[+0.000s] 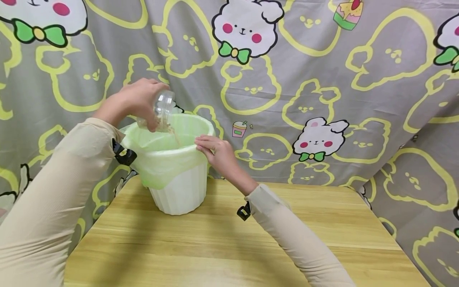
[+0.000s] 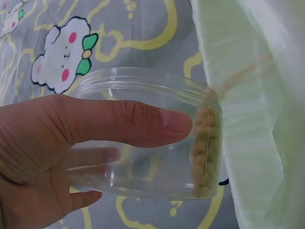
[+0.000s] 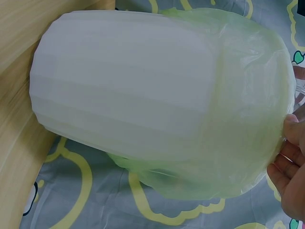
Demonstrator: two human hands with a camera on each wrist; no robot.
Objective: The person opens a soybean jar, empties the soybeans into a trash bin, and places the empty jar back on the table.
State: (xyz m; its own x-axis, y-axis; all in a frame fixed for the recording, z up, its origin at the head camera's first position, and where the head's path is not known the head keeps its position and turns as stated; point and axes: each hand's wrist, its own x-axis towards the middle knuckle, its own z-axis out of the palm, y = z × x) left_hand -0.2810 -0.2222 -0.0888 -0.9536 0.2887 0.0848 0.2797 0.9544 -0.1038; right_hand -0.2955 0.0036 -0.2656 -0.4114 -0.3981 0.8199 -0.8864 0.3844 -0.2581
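My left hand [image 1: 134, 101] grips a clear plastic jar [image 1: 165, 104], tipped with its mouth down over a white trash can [image 1: 181, 191]. Round beige pieces [image 2: 205, 148], resembling soybeans, gather at the jar's mouth in the left wrist view. A thin stream of them [image 1: 175, 134] drops into the can. A pale green plastic bag [image 1: 161, 169] lines the can and folds over its rim. My right hand [image 1: 223, 158] holds the right side of the lined rim, thumb and fingers on either side of the edge in the right wrist view.
The trash can stands upright near the back left of a wooden table [image 1: 229, 247]. Behind and beside it hangs a grey curtain [image 1: 272, 151] with cartoon prints, close to the table's back edge. Black straps [image 1: 244, 211] sit around both sleeved wrists.
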